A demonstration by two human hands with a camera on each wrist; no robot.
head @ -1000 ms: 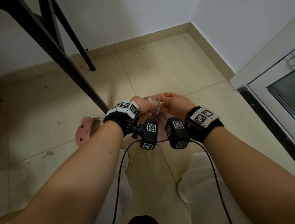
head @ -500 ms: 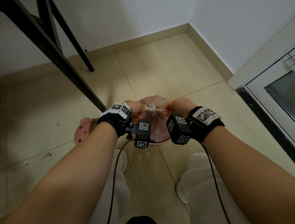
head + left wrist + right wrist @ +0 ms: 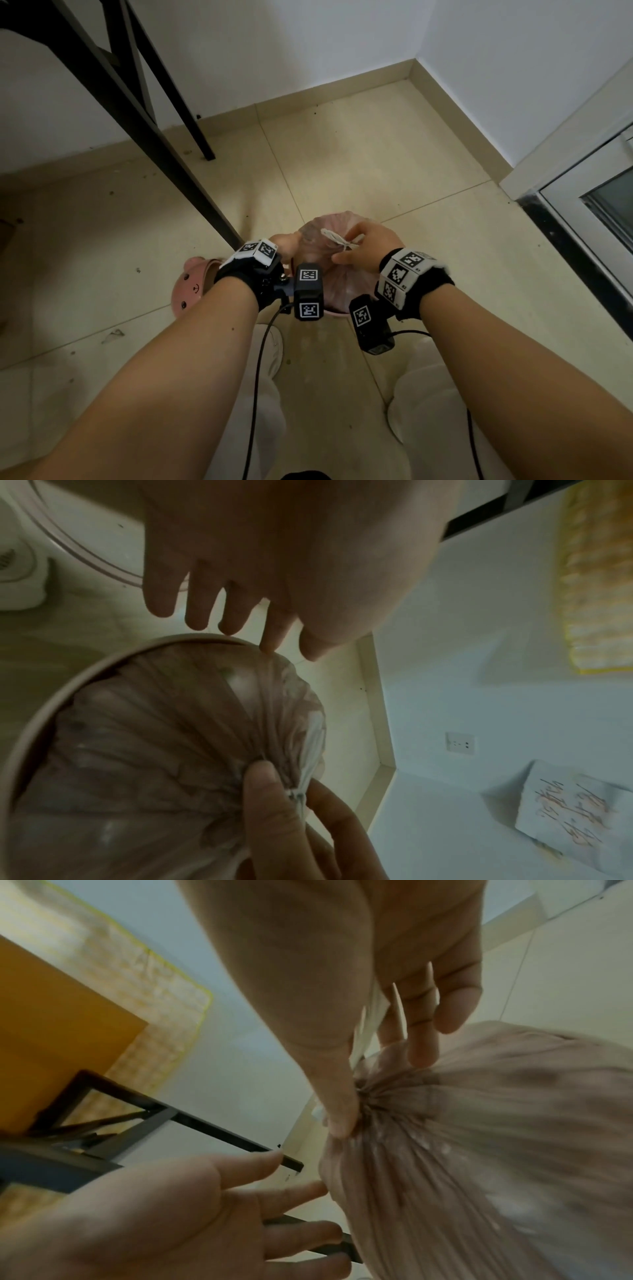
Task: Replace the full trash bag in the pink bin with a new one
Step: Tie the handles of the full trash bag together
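Hands [image 3: 363, 245] pinch crinkled bag [image 3: 143, 750] neck.

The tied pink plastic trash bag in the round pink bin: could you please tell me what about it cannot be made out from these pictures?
- Contents: the gathered, translucent pink plastic trash bag shows only vague dark patches.
- Knot: the right hand pinches the neck, its thumb covering it.
- Round pink bin: walls and base are cut off; wrist cameras hide most of it in the head view.
- Left hand: open; contact with the bag is unclear.
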